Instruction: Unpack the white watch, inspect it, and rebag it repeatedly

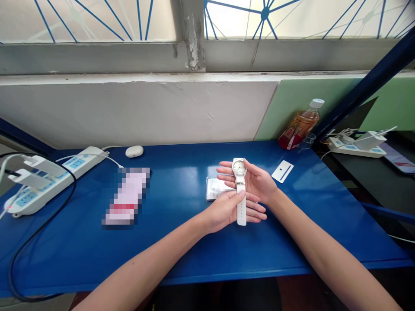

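A white wristwatch (240, 167) with a round dial is stretched lengthwise between my two hands, above the blue desk. My right hand (262, 185) lies palm up under the watch head, its thumb pressed at the dial's edge and its fingers stretched out beneath. Lower down, my left hand (220, 212) pinches the perforated white strap, thumb on top and fingers extended underneath. The strap's rounded end hangs past the left thumb, and a metal buckle shows between the hands. Just behind them, a small clear packet with a white printed label (214, 188) rests on the desk, partly hidden by the fingers.
On the blue desk (175, 255) lie a phone with a blurred screen (128, 196), a white earbud case (134, 151) and a white card (282, 171). A power strip (48, 188) with cables stands left. A drink bottle (300, 125) leans at the back right near a blue post.
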### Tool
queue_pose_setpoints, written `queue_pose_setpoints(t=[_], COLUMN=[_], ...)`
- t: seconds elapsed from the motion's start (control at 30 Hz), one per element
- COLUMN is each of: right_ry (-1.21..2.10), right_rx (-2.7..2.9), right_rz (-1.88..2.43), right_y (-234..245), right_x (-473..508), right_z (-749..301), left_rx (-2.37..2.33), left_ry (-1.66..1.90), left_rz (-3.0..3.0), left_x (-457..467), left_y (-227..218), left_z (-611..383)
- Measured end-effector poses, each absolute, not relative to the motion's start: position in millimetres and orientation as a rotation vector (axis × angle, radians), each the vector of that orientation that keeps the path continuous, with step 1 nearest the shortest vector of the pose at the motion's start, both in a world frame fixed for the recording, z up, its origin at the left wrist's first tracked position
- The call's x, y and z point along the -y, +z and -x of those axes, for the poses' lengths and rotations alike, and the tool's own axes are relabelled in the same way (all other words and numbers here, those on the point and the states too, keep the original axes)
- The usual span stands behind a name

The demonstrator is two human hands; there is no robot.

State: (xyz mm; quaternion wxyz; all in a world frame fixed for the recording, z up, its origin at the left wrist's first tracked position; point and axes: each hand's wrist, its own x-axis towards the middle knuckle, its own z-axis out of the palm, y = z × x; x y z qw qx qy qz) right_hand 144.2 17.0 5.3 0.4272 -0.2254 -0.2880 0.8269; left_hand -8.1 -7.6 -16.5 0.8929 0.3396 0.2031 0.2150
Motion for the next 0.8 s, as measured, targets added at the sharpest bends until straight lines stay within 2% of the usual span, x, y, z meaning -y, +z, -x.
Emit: queue_pose_setpoints(t=[0.23, 0.5, 0.8], right_ry=[2.086, 1.979, 1.989], right_rx=[0.707, 0.772, 0.752], right_rz=[0.501, 0.694, 0.682], right_y=[5.6, 7.0, 5.3], right_x=[-14.3, -14.3, -12.3], right_z=[-141.4, -138.9, -143.7], left_rx=[-0.463, -0.494, -0.402], left_ry=[0.443, 0.468, 0.466], left_rz=[-0.710, -0.702, -0.598], left_x=[6.0, 5.9, 8.2], left_y=[-11.1, -10.4, -17.8], left_z=[13.2, 13.1, 11.8])
